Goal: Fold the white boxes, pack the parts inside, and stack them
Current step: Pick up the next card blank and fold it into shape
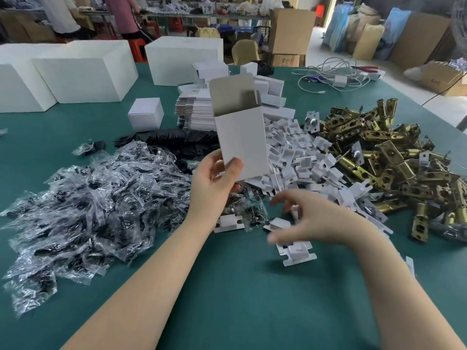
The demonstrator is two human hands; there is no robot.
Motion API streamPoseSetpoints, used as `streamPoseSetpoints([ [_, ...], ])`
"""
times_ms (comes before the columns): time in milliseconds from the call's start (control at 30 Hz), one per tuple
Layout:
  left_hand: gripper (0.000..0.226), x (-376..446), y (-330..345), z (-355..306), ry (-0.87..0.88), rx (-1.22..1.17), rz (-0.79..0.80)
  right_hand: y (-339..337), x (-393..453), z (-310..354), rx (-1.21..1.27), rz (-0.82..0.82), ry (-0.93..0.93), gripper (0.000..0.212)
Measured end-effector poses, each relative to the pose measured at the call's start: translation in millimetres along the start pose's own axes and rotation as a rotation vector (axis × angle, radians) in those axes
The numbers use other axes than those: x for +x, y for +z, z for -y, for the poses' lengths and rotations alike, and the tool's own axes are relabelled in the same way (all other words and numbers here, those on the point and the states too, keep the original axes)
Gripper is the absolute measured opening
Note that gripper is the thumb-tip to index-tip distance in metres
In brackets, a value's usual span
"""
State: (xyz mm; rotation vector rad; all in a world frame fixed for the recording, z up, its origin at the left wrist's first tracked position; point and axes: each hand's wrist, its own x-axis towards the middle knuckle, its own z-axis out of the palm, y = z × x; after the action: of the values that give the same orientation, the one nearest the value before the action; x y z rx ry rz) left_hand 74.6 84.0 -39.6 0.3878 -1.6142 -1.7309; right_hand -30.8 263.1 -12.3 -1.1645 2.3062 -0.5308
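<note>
My left hand (216,181) grips the bottom of a small white box (241,132), held upright above the table with its top flap open. My right hand (303,218) hovers blurred over loose white card inserts (297,251) on the green table (240,299), fingers spread and holding nothing. A heap of white inserts (300,157) lies behind it. Brass latch parts (394,160) are piled at the right. Clear bags of black screws (83,203) are heaped at the left. A stack of flat white box blanks (195,112) stands behind the held box.
One folded white box (146,113) stands at the middle left. Big white cartons (86,72) line the far edge. Black plates (174,142) lie behind the bags. White cables (333,74) sit far right. People work at benches beyond.
</note>
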Motion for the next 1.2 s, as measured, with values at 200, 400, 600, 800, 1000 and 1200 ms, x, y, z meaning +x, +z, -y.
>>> streamPoseSetpoints([
  [200,0.048,-1.7,0.7,4.0,-0.045,0.001,0.011,12.8,1.4,3.1,-0.183,0.045,0.034,0.085],
  [400,0.036,-3.3,1.4,0.8,-0.022,0.062,0.058,10.9,14.4,-5.2,-0.182,-0.354,0.019,0.053],
  [600,0.040,-4.7,2.5,4.8,0.008,0.201,0.142,16.3,17.9,-0.7,0.090,-0.727,-0.107,0.036],
  [800,0.037,-13.6,13.4,-3.0,-0.059,0.125,0.356,14.9,9.0,15.8,0.656,-0.891,-0.392,0.041],
  [1000,0.062,-27.8,26.3,10.3,0.120,0.589,0.506,16.3,11.6,18.7,0.626,-1.078,-0.296,0.023],
  [1200,0.051,-11.0,12.6,33.4,0.563,1.394,0.436,15.5,14.6,11.7,0.739,-1.213,-0.146,0.016],
])
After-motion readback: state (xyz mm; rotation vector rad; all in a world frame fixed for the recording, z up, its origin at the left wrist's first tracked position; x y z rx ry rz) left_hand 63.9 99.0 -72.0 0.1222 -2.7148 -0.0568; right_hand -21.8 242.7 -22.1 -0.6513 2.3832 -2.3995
